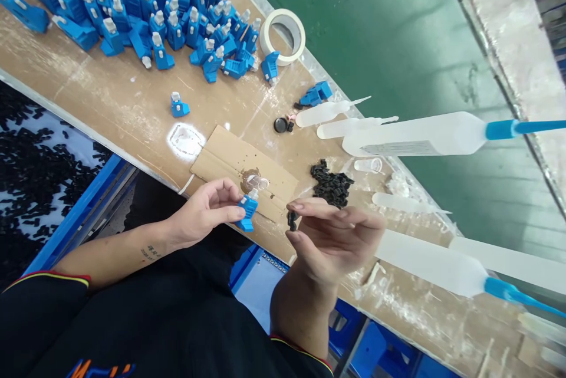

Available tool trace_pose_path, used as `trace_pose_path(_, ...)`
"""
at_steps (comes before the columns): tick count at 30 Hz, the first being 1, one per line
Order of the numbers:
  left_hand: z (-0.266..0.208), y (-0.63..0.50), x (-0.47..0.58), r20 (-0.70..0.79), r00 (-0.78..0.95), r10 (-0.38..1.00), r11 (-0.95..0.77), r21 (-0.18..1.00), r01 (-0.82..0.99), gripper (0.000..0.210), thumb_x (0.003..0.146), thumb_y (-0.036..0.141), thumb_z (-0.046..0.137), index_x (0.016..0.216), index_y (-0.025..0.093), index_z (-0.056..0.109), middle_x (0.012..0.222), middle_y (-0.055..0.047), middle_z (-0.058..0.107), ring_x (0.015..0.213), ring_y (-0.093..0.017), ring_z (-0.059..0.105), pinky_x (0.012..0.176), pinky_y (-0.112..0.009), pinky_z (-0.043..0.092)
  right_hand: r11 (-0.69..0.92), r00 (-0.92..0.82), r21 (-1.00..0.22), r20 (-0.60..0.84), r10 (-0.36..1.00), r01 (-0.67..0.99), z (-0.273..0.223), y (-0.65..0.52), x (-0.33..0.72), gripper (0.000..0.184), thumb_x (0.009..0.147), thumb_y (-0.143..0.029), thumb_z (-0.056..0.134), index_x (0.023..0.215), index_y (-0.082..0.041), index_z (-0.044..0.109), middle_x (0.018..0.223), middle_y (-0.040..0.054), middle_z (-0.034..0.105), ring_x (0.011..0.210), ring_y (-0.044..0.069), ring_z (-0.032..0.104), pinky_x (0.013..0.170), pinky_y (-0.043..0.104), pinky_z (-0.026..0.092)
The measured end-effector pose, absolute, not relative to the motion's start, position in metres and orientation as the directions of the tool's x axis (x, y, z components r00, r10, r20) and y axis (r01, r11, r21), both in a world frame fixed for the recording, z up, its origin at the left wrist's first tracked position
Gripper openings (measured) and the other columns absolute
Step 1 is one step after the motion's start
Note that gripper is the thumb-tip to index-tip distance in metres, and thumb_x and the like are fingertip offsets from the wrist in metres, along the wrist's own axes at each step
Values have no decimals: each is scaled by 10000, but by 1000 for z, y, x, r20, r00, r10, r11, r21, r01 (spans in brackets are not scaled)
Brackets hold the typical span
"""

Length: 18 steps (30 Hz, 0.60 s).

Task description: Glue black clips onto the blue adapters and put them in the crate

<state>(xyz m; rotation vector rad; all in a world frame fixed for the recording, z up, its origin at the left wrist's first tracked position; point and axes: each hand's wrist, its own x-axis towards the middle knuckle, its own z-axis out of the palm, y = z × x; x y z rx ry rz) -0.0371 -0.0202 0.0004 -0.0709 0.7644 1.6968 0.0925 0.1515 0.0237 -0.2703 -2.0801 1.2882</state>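
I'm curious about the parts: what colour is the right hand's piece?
The piece is black, clearest in the head view.

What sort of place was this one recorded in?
Probably a factory or workshop assembly bench: many matching blue parts crowd the tabletop, a pile of small black pieces lies nearby, and white bottles with blue nozzles lie alongside.

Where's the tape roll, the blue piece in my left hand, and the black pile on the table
Tape roll [299, 39], head view, right side.
Held blue piece [247, 208], head view, middle.
Black pile [332, 185], head view, middle.
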Motion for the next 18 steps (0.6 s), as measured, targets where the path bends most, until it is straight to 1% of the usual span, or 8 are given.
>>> trace_pose_path(2,-2,-19,-34,-387,-275,880,-74,461,-884,370,767,255,893,986,190,602,949,-44,731,865,-180,719,811,-305,568,522,-741,-838,451,498,-158,24,143,93,468,793,-281,855,1086,-319,492,836,-26,764,700,233,727,692,445,640)
trace_pose_path(5,-5,-20,-32,-332,-227,915,-77,408,-910,363,853,283,831,1128,208,605,973,-68,759,900,-217,757,837,-340,581,525,-722,-834,468,510,-170,22,132,95,456,805,-281,843,1095,-315,493,839,-21,756,708,235,733,691,441,649)
trace_pose_path(7,-6,-21,-34,-331,-187,925,-65,346,-936,340,861,274,818,1129,200,622,991,-78,761,922,-226,765,819,-322,588,508,-705,-841,475,527,-188,20,127,95,437,820,-266,833,1102,-309,501,847,-13,757,718,236,739,686,438,653)
trace_pose_path(9,-7,-22,-35,-350,-176,920,-59,319,-946,340,834,261,842,1101,191,643,1040,-74,747,936,-223,766,792,-295,596,497,-698,-846,474,537,-192,17,123,94,430,829,-248,828,1108,-308,506,866,-9,764,743,238,749,698,439,659)
trace_pose_path(11,-7,-23,-35,-369,-208,906,-69,355,-932,355,801,237,876,1076,193,656,1032,-42,724,902,-202,766,738,-258,596,493,-694,-844,483,533,-209,14,120,93,447,822,-216,832,1120,-301,510,895,-7,775,774,234,760,716,428,663)
trace_pose_path(14,-7,-23,-34,-353,-229,907,-69,411,-909,343,801,231,887,1061,194,666,931,-14,716,860,-176,759,693,-225,591,473,-682,-844,501,532,-252,11,116,94,481,804,-146,828,1150,-281,522,950,7,788,830,223,769,756,404,665)
trace_pose_path(18,-6,-20,-32,-320,-181,930,-44,393,-919,324,833,291,871,1087,191,696,910,-40,762,836,-158,744,732,-243,605,456,-689,-852,494,531,-259,9,112,96,510,796,-102,822,1178,-285,538,1000,15,797,882,219,776,794,404,674)
